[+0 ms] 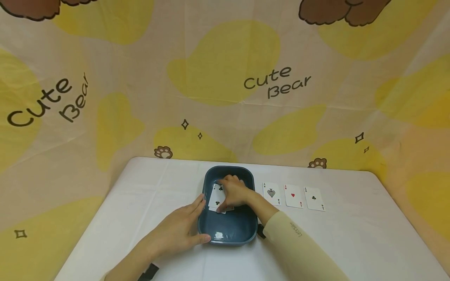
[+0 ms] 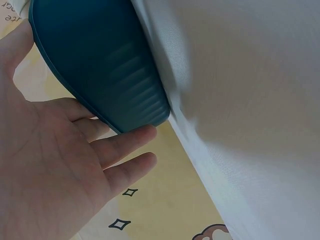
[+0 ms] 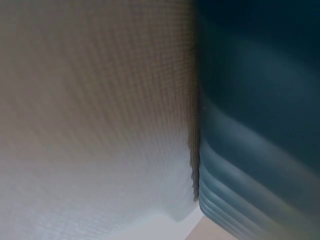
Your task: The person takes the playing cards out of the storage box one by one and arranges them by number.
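Note:
A dark blue rectangular basin (image 1: 228, 227) stands on the white table in the head view. My right hand (image 1: 234, 192) reaches inside it and grips playing cards (image 1: 215, 197) by their edges, thumb at the near edge and fingers at the far one. The top card shows clubs; another card's edge peeks out beneath. Against the basin's left side rests my left hand (image 1: 180, 225), fingers fairly straight on the outer wall and thumb at the rim. The left wrist view shows those extended fingers (image 2: 127, 145) on the ribbed outer wall. In the right wrist view the hand is hidden.
To the right of the basin, three aces lie face up in a row: the ace of spades (image 1: 272, 199), the ace of hearts (image 1: 294, 201) and the ace of clubs (image 1: 314, 203). A patterned yellow cloth (image 1: 218, 113) hangs behind the table (image 1: 351, 234).

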The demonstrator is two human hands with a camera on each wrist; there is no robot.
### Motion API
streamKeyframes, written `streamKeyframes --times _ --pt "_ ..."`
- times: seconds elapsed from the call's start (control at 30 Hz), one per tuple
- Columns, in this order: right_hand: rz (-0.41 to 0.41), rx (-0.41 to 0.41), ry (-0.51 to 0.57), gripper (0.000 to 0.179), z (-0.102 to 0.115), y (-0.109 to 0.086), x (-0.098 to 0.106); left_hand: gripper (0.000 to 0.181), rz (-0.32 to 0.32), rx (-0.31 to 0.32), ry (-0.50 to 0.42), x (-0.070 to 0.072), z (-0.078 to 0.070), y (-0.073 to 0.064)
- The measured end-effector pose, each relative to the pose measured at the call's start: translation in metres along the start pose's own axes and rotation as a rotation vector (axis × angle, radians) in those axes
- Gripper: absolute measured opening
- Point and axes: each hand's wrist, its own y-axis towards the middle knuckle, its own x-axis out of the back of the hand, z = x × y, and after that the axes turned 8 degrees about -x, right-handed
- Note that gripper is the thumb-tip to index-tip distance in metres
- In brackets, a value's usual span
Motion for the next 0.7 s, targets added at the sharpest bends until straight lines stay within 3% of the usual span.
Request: streamKeyframes --times 0.7 --pt "0.007 0.007 -0.058 0.091 0.0015 -0.0010 -0.0009 0.101 0.012 0.006 -0.010 0.0019 -0.0013 -0.0003"
